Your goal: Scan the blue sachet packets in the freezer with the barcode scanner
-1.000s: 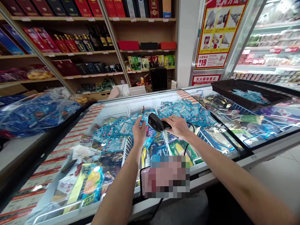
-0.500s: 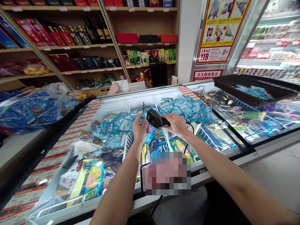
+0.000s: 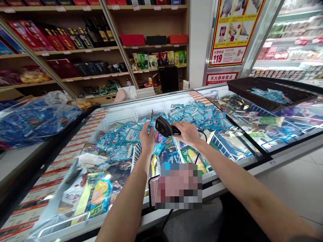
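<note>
My right hand (image 3: 187, 133) grips the handle of a black barcode scanner (image 3: 163, 127), its head pointing left. Facing it, my left hand (image 3: 146, 138) pinches a thin blue packet (image 3: 151, 117), seen nearly edge-on and held upright. A small gap separates scanner and packet. Beneath both hands, many blue packets (image 3: 199, 113) lie in a loose pile on the glass top of a chest freezer (image 3: 101, 215). More of the same blue packets (image 3: 121, 153) are spread to the left. The scanner's cable runs down past my right wrist.
A phone (image 3: 153, 191), largely covered by a pixelated patch, stands at the freezer's near edge. A dark tray (image 3: 300, 97) with blue packets rests at the right. On the left lies a clear plastic bag (image 3: 37, 117) of blue packs. Stocked shelves (image 3: 88, 52) stand behind.
The view has shifted slightly, so most things sit a little further left. Both hands keep their hold on the scanner and the packet, almost unmoved relative to each other.
</note>
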Demonstrator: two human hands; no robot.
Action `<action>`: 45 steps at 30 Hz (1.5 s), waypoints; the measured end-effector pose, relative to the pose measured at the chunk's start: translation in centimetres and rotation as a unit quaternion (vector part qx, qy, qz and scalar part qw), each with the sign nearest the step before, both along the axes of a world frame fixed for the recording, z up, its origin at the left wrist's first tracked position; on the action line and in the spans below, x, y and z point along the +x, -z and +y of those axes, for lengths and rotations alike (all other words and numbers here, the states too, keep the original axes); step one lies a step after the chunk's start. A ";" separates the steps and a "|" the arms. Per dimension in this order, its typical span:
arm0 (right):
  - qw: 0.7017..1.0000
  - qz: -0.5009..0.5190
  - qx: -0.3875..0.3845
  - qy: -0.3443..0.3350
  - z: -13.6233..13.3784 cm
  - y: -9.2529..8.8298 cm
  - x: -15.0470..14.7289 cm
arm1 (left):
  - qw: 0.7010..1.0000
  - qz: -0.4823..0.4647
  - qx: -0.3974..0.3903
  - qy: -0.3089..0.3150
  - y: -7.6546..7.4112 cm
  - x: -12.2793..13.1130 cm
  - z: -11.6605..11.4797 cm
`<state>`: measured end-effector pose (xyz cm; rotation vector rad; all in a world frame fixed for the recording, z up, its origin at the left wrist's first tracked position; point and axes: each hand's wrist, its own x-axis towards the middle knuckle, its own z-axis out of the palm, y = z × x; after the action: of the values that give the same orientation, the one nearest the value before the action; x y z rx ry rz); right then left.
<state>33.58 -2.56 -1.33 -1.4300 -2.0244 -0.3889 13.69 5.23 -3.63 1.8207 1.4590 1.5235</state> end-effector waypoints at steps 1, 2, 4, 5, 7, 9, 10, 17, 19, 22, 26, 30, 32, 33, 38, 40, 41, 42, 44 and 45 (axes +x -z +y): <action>1.000 0.000 0.000 0.000 0.0 0.0 0.0 | 1.000 0.000 -0.001 -0.001 -0.1 0.0 -0.1; 1.000 0.001 0.000 0.000 0.0 0.0 0.1 | 1.000 0.000 -0.002 -0.001 -0.1 0.1 -0.1; 1.000 0.001 -0.002 0.001 0.1 0.0 0.1 | 1.000 0.001 -0.007 0.001 -0.2 0.1 -0.2; 1.000 0.001 -0.004 0.001 0.1 0.0 0.2 | 1.000 0.002 -0.010 0.004 -0.2 0.0 -0.3; 1.000 -0.001 -0.007 0.003 0.1 -0.1 0.2 | 1.000 0.004 -0.019 0.008 -0.2 0.0 -0.3; 1.000 -0.001 -0.009 0.004 0.1 -0.1 0.2 | 1.000 0.003 -0.026 0.010 -0.1 -0.1 -0.3; 1.000 -0.001 -0.008 0.004 0.0 -0.1 0.2 | 1.000 0.002 -0.027 0.008 -0.1 -0.1 -0.3; 1.000 0.015 -0.005 0.006 -0.2 -0.3 0.1 | 1.000 0.003 -0.012 0.000 -0.4 -0.1 -0.3; 1.000 0.018 -0.008 0.005 -0.3 -0.3 0.1 | 1.000 0.001 -0.007 -0.008 -0.3 -0.3 -0.2; 1.000 0.020 -0.009 0.000 -0.6 -0.4 0.2 | 0.999 -0.001 -0.002 -0.037 0.1 -0.6 0.0; 1.000 0.021 -0.003 -0.008 -0.8 -0.3 0.2 | 0.998 0.010 0.009 -0.059 0.4 -0.8 0.3; 1.000 0.014 -0.001 -0.011 -1.0 -0.4 0.1 | 0.998 0.019 0.015 -0.059 0.3 -0.8 0.2; 1.000 0.009 -0.004 -0.012 -1.1 -0.5 0.1 | 0.998 0.023 0.017 -0.059 0.3 -0.8 0.2; 1.000 0.007 -0.006 -0.012 -1.1 -0.6 0.1 | 0.998 0.024 0.018 -0.061 0.3 -0.8 0.3; 1.000 0.009 -0.006 -0.015 -1.1 -0.6 0.1 | 0.997 0.026 0.013 -0.066 0.4 -0.8 0.4; 1.000 0.014 -0.005 -0.015 -1.1 -0.5 0.2 | 0.997 0.027 0.010 -0.066 0.3 -0.7 0.2; 1.000 0.018 -0.005 -0.012 -1.0 -0.5 0.2 | 0.997 0.028 0.012 -0.067 0.2 -0.7 0.1; 1.000 0.025 -0.007 -0.006 -1.0 -0.5 0.3 | 0.997 0.030 0.019 -0.071 0.1 -0.7 0.0; 0.999 0.043 -0.012 0.018 -0.9 -0.5 0.6 | 0.995 0.043 0.041 -0.080 -0.4 -0.9 -0.2; 0.998 0.055 -0.014 0.035 -0.9 -0.6 0.8 | 0.994 0.051 0.052 -0.087 -0.6 -1.2 -0.2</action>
<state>34.40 -3.43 -0.76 -1.5102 -1.9031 -0.3055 12.50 4.99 -3.05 1.9001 1.6520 1.6382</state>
